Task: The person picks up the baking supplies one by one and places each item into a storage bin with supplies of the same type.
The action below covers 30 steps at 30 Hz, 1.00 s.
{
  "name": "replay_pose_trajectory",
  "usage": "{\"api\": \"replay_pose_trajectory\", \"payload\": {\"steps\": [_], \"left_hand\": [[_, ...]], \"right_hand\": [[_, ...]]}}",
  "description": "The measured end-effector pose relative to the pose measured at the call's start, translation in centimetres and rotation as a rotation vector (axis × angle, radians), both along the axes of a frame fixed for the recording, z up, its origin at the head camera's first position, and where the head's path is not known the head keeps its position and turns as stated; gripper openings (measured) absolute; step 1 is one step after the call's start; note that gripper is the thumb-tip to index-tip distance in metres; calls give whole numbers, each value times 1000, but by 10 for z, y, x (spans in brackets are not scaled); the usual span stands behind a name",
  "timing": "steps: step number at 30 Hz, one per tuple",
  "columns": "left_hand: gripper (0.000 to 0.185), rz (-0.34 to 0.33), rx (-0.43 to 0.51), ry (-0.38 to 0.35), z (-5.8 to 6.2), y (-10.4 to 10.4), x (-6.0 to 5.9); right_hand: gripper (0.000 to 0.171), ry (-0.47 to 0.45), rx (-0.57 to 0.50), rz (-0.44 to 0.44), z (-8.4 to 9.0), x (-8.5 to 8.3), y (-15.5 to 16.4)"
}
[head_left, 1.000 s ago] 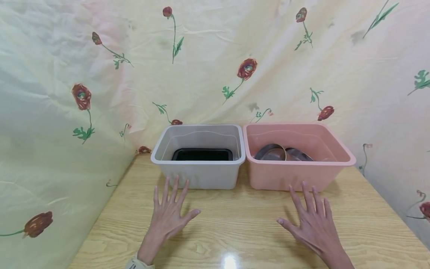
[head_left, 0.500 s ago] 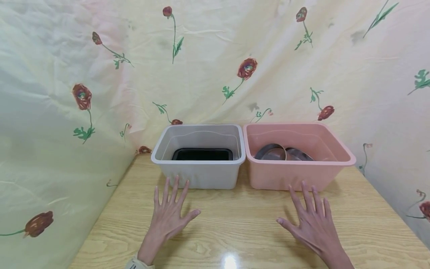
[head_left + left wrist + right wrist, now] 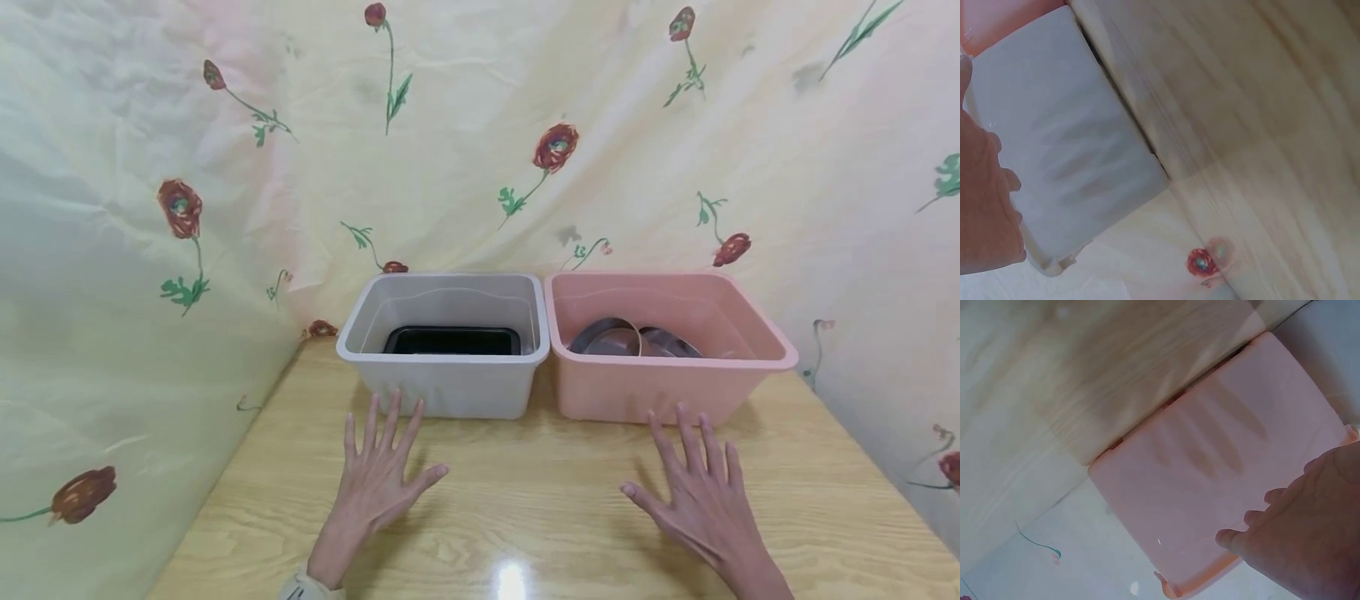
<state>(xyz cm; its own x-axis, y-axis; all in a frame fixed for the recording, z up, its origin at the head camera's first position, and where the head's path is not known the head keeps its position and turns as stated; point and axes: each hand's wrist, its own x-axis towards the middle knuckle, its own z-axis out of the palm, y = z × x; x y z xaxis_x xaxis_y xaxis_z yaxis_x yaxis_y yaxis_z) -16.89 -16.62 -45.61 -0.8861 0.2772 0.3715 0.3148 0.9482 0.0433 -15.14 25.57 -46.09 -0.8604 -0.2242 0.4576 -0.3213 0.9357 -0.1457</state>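
Observation:
My left hand (image 3: 375,483) is spread flat with its fingers apart, in front of the grey plastic bin (image 3: 450,387). It holds nothing. My right hand (image 3: 701,508) is likewise spread and holds nothing, with its fingertips overlapping the lower front of the pink plastic bin (image 3: 652,392) in the head view. Inside the grey bin lies a black rectangular tray (image 3: 452,340), its lower part hidden by the front wall. The pink bin contains a round metal ring (image 3: 607,333) and another curved metal piece (image 3: 667,342) beside it, both partly hidden.
The two bins stand side by side at the back of the light wood table (image 3: 495,500), their rims meeting. Behind and at both sides hangs a cream cloth (image 3: 450,167) printed with red flowers. A bright light reflection shows near the table's front.
The head view has shifted very slightly, so the bins and cloth sit a little higher in it. Both hands keep the same spread pose, and the bins' contents look unchanged.

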Motion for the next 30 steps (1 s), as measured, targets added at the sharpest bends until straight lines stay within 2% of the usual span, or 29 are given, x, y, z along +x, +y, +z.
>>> {"api": "replay_pose_trajectory", "payload": {"steps": [3,6,8,11,13,15,18,19,21,25,28,30], "left_hand": [[85,-10,15,-13,2,5,-1],[84,-21,49,-41,10,11,2],[81,-43,73,-43,22,17,5],[74,-90,102,-13,50,30,4],[68,-121,116,16,73,40,-3],[63,-134,127,22,95,50,-16],[56,-115,107,-23,121,62,-46],[54,-96,88,-56,127,64,-58],[50,-44,47,-169,134,64,-82],[42,35,47,-495,136,56,-124],[44,22,40,-717,131,44,-147],[45,7,24,-785,129,39,-154]], "right_hand": [[95,-14,-6,-10,1,4,3],[95,-29,-11,-20,3,10,5],[94,-44,-16,-30,3,15,5],[93,-108,-21,-52,4,24,4],[91,-177,-27,-70,5,30,3],[88,-254,-31,-91,6,36,1],[87,-360,-7,-130,9,45,-3],[87,-386,8,-142,9,47,-4],[89,-453,42,-167,10,51,-7],[99,-619,68,-212,6,55,-6],[103,-728,55,-226,3,57,-5],[101,-751,50,-222,11,65,-11]]}}
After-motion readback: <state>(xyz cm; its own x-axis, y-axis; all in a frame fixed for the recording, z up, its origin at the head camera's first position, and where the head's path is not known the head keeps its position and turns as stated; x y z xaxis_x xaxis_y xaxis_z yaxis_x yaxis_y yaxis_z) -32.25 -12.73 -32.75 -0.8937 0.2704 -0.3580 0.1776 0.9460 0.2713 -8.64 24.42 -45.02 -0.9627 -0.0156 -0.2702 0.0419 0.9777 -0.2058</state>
